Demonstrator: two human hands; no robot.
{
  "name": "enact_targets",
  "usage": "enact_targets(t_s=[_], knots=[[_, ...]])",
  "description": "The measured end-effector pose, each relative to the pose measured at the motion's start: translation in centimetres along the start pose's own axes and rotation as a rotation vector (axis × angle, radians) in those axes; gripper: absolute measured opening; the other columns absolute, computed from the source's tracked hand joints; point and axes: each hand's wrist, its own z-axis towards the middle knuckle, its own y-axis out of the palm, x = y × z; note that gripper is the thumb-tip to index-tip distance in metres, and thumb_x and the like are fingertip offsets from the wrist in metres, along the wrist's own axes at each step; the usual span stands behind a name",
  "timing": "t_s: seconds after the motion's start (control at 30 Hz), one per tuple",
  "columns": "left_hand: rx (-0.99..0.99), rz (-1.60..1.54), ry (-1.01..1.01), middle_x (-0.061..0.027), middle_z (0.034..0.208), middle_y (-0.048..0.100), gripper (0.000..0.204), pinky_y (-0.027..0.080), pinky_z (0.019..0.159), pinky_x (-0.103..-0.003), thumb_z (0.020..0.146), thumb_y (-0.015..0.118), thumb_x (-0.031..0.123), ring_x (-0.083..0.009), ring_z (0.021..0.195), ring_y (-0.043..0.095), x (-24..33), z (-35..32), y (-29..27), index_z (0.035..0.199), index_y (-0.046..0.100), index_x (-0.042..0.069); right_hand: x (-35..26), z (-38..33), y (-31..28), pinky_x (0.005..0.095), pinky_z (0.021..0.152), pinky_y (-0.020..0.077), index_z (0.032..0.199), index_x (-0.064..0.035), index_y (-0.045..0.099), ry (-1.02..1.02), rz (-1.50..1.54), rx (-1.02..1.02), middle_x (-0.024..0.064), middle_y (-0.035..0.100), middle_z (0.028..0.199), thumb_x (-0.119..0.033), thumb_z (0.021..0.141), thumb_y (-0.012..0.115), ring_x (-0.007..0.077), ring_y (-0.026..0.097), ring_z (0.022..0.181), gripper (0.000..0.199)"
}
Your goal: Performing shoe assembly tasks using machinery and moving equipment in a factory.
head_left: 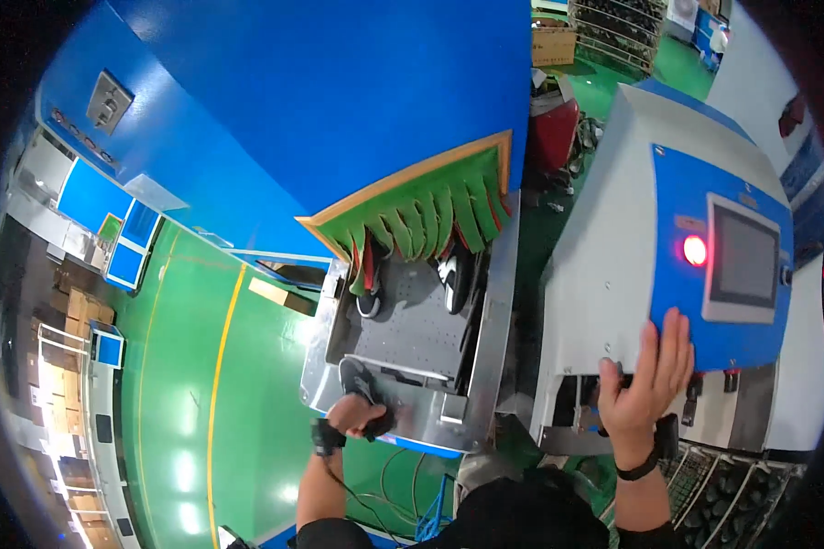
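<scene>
The dark perforated tray (403, 334) lies in a metal-topped bed (421, 416), and at its near left corner is a dark shoe (357, 377), gripped in the left hand (348, 416). That hand is closed round the shoe, the fingers curled and the thumb laid along it; one end of the shoe points toward the tray, though whether the two touch I cannot tell. The right hand (648, 389) is well to the right of the tray, opened out flat with its fingers pointing up and its thumb apart — it has hold of nothing that shows, and lies against the lower edge of a grey and blue control box (604, 265). On that box, also right of the tray, a red lamp (695, 250) glows beside a dark screen (743, 261). Two more shoes sit in the tray toward its far end: a dark one with a pale toe (369, 304) by the left side, and a black and white one (453, 284) by the right. Just beyond them, a slit green curtain (421, 224) hangs over the tray's far end from the opening of a large blue machine (366, 91) — its strips reach down near both shoes. Left of the tray spreads a green floor (178, 366) with a yellow line (220, 384).
</scene>
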Motion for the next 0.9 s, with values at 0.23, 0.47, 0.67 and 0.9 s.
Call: enact_targets(t_s=[0.23,0.47,0.67,0.9], knots=[[0.693,-0.323,0.398,-0.0163,0.105,0.069,0.047,0.053,0.083,-0.038,0.072,0.078,0.022,-0.0295,0.096,0.067,4.2,20.8,-12.8,0.109,0.060,0.000,0.3,-0.3,1.4,0.0572,0.114,0.0266,0.148,-0.0009,0.036,-0.059,-0.188,0.074,0.0259,0.037,0.153,-0.020,0.103,0.049,0.0436,0.036,0.141,0.051],[1.256,-0.568,-0.108,-0.0245,0.133,0.053,0.089,0.043,0.102,-0.050,0.068,0.089,0.020,-0.0434,0.122,0.051,11.0,27.3,-6.0,0.140,0.042,-0.002,-0.4,-1.5,1.2,0.0605,0.113,0.0284,0.150,-0.0013,0.027,-0.008,-0.251,0.015,0.0298,0.030,0.153,-0.021,0.102,0.047,0.0469,0.034,0.139,0.055],[0.892,-1.227,0.278,-0.0179,0.100,0.066,0.050,0.051,0.086,-0.047,0.082,0.077,0.035,-0.0333,0.095,0.065,9.6,21.0,-2.4,0.107,0.062,-0.005,-1.2,0.2,1.8,0.0618,0.113,0.0242,0.146,-0.0047,0.036,-0.057,-0.082,0.104,0.0285,0.038,0.148,-0.032,0.098,0.055,0.0459,0.038,0.136,0.058],[-0.276,-1.802,0.657,-0.0096,0.116,0.068,0.041,0.055,0.092,-0.039,0.089,0.070,0.012,-0.0246,0.102,0.068,14.1,-4.0,6.1,0.126,0.057,-0.001,-3.1,-5.5,-1.2,0.0596,0.119,0.0164,0.148,0.0009,0.034,0.020,0.378,0.003,0.0276,0.043,0.146,-0.033,0.093,0.064,0.0449,0.034,0.143,0.072]])
